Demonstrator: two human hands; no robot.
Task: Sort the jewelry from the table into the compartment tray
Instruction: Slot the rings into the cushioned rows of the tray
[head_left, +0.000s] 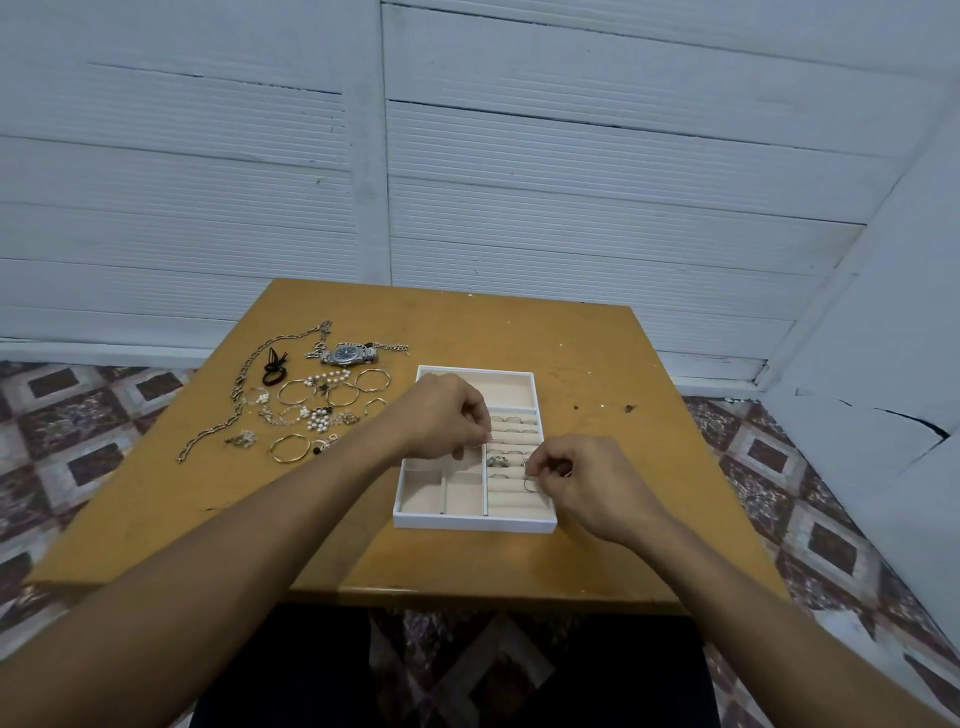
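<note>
Domestic room, likely a home. Evidence: white-painted plank wall (571, 156), patterned tiled floor (78, 426), small scuffed ochre wooden surface (597, 353) set against the wall, carrying personal jewellery (311, 400) and a wristwatch (349, 354).

No legible text, label or number; watch (349, 354) dial too small to read.
</note>
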